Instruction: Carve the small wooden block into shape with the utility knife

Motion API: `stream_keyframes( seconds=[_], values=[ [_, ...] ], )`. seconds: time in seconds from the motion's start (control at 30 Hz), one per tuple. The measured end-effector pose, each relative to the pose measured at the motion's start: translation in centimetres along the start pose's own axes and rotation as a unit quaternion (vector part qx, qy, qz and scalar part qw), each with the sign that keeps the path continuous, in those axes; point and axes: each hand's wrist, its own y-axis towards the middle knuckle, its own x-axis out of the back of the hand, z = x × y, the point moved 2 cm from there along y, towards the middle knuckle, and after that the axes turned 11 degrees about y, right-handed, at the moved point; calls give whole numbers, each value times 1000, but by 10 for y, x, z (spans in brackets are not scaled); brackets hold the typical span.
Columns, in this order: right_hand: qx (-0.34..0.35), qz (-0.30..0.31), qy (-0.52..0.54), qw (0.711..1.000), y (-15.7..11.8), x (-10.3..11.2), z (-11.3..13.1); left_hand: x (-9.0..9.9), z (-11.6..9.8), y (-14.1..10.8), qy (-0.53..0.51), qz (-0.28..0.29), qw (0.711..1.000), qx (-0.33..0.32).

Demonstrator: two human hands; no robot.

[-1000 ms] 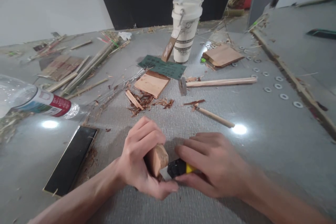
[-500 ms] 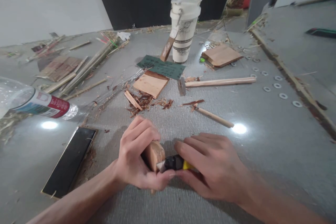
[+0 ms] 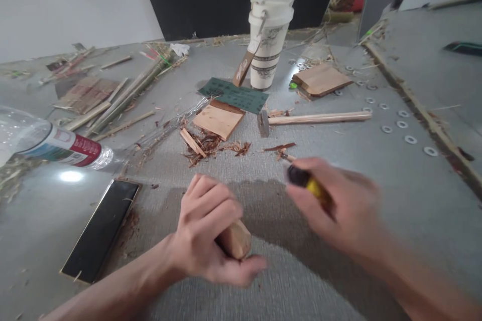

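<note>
My left hand point(image 3: 211, 230) is wrapped round a piece of wood point(image 3: 238, 241), whose cut, pale end shows past the fingers. Off to the right and raised, my right hand point(image 3: 339, 205) grips a yellow and black utility knife point(image 3: 316, 189). Motion blurs the knife, and I cannot make out its blade. The knife is apart from the wood. Beyond the hands lie reddish-brown wood shavings point(image 3: 205, 148), a flat square of wood point(image 3: 218, 119) and a sheet of green sandpaper point(image 3: 233, 94). A thin wooden stick point(image 3: 288, 157) is partly hidden behind the right hand.
A hammer point(image 3: 320, 118) lies near a white lidded cup point(image 3: 269, 42). Another wood piece point(image 3: 322, 79) and several metal washers point(image 3: 402, 124) are at the right. On the left are a plastic bottle point(image 3: 71, 146), a black rectangular slab point(image 3: 101, 230) and bamboo strips point(image 3: 126, 95).
My right hand has drawn the knife off the wood, up and to the right. The left hand has shifted slightly right and down, with the wood still in it.
</note>
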Motion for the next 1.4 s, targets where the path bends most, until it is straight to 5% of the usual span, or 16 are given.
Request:
stream_keyframes(
  seconds=[0.13,0.27,1.4],
  values=[
    [111,141,54,982,-6,-22,16,1,9,4,-28,1,999,38],
    [115,175,65,976,-11,-32,23,2,11,6,-37,11,998,39],
    [54,146,46,987,-14,-33,22,-1,15,10,-34,50,996,67]
  ],
)
